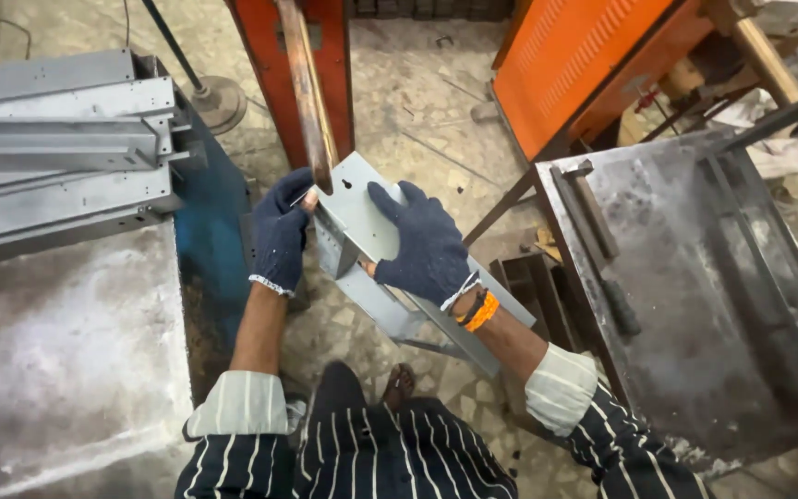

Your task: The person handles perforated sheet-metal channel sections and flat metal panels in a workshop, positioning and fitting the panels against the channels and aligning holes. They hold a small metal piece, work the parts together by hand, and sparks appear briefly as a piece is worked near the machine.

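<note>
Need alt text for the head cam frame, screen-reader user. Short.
Two hands in dark blue knit gloves, left hand and right hand, hold a folded grey sheet-metal part up against a rusty vertical bar on an orange machine. A stack of similar grey parts lies to the left, a steel table to the right.

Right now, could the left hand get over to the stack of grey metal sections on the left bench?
Probably yes, but not freely: the left hand is gripping the folded grey sheet-metal piece along with the right hand. The stack of grey sections lies just to its left, with nothing between.
</note>
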